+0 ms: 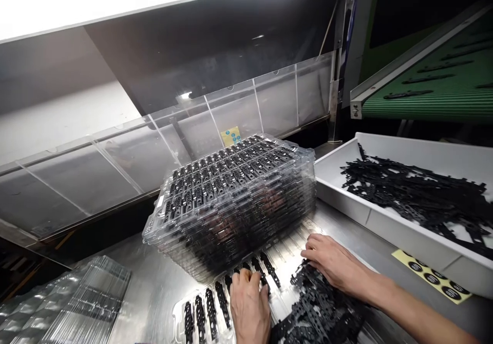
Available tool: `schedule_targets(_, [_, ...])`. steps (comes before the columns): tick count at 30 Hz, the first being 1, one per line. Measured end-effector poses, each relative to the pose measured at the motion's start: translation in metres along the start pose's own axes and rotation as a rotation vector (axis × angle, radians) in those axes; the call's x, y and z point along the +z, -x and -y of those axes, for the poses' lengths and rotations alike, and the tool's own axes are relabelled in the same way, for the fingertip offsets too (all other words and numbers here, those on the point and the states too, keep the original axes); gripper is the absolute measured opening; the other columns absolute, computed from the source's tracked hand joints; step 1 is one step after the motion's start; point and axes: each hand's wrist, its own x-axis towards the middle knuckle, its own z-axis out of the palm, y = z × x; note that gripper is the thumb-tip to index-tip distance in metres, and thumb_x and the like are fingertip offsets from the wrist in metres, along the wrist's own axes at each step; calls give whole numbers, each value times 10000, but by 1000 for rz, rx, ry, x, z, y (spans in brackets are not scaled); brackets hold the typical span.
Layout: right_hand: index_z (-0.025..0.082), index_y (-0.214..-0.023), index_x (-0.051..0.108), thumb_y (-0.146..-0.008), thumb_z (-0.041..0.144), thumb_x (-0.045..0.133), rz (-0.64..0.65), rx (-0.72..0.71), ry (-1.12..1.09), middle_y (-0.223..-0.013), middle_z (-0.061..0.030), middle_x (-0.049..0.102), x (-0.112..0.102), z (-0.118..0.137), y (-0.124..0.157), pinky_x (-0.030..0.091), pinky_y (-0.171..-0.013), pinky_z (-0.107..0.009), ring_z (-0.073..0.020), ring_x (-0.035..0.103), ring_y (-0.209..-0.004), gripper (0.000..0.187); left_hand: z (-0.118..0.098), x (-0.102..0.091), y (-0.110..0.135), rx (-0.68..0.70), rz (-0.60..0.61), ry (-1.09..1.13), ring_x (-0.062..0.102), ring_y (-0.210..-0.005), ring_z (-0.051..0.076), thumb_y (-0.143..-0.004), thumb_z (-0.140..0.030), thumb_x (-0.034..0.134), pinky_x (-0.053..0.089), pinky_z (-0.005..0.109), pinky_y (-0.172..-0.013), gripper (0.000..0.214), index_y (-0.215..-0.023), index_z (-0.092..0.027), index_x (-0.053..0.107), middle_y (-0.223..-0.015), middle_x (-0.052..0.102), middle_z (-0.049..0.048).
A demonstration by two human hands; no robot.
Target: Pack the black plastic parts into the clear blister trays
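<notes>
Black perforated plastic strips [321, 310], heaped loose on the steel bench [154, 282] beside a clear blister tray [177, 317]: likely light, stiff, snag-prone, so pinch at the long edges; left hand [250, 305] fingers curled onto seated strips, grip unclear; right hand [335, 264] fingers spread over the heap, gripping nothing.

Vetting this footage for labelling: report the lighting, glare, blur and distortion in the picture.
Head view: light panel top left blown out to white; glare on the clear guard and steel table; stacked clear trays sharp, left hand and right hand slightly soft; green conveyor upper right dim; straight edges bow, wide-lens distortion.
</notes>
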Motion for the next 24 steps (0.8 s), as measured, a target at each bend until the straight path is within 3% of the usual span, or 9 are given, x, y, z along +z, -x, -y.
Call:
schedule_targets(3, [215,-807,651,-953,180,378,3,2,-26,-839,-54,628,-9,9,2,411,-759,-373,-222,557,-831,312,-6,-5,-7,4,11,-46,462,-951,243,-784,-139,552,363,346,-815,203,-920,-210,685,-1014,602,59])
schedule_targets(6, [235,-896,667,-946,182,415,14,16,-83,-840,-29,641,-24,14,8,422,-697,-313,-184,577,-765,262,-13,-4,-8,26,-2,-27,458,-931,236,-816,-126,494,361,349,-808,221,-900,-206,682,-983,601,62])
schedule_targets(9, [244,-977,673,-908,217,504,33,72,-279,-909,-13,677,-35,12,15,442,-725,-284,-179,608,-823,184,-27,4,-7,105,14,66,458,-919,217,-854,-132,446,366,337,-809,257,-899,-220,684,-968,602,51])
schedule_targets(15, [228,-990,690,-898,239,492,-16,164,-513,-1006,-31,680,-47,8,22,458,-828,-306,-198,612,-936,219,-57,22,-8,178,112,83,482,-939,237,-718,-81,533,377,358,-805,186,-804,-207,640,-968,618,32])
schedule_targets(20, [227,-1065,664,-860,276,558,-112,200,-543,-1047,-37,663,-72,14,17,469,-826,-303,-205,601,-969,236,-35,14,0,168,59,119,573,-754,174,-794,-41,413,406,295,-669,288,-803,-222,637,-851,638,16])
schedule_targets(22, [212,-1051,657,-861,267,547,-132,162,-489,-1038,-42,662,-78,15,4,466,-815,-295,-200,603,-953,227,-21,7,0,196,-48,191,597,-699,143,-861,-75,352,430,266,-637,338,-839,-230,652,-874,643,20])
schedule_targets(24, [201,-1047,656,-856,214,525,-68,98,-416,-1017,-40,671,-75,15,-16,461,-802,-276,-185,611,-923,232,-10,0,-3,217,-197,307,626,-746,136,-878,-111,358,468,250,-674,325,-870,-230,661,-924,648,30])
